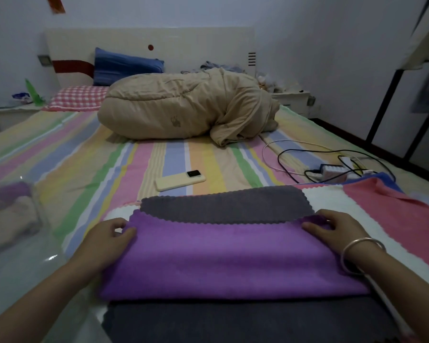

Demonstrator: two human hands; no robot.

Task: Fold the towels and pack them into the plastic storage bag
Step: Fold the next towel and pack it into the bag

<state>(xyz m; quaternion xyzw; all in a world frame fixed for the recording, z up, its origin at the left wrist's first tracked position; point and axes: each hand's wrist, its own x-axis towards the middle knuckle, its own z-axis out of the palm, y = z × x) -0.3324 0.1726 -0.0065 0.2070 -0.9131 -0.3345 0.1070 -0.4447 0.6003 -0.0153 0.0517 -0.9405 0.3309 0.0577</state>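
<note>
— What's the biggest thing in sight?
— The bed (89, 154), under a sheet of pastel stripes running near to far. A rumpled tan quilt (183, 110) lies bunched across its far half, soft and creased.

— And the towels?
— Stacked at the near edge. A white towel (332, 206) is at the bottom, a pink towel (394, 219) over its right part, and a dark grey towel (223, 206) with a scalloped edge on top. The purple towel (233, 256) lies on the grey one, folded into a band; its long axis runs left to right, with the rounded fold on the near side and its wavy free edges facing the far side. All look like fuzzy microfibre.

— The hands?
— The left hand (109, 233) pinches the purple towel's far-left corner, thumb on top. The right hand (337, 231), a smooth metal bangle (359, 256) on its wrist, grips the far-right corner, fingers curled over the edge.

— The bag?
— The clear, glossy plastic storage bag (13, 219) sits at near left, with folded towels showing blurred inside.

— Anything smaller?
— A pale yellow phone (178, 180) lies flat beyond the towels.
</note>
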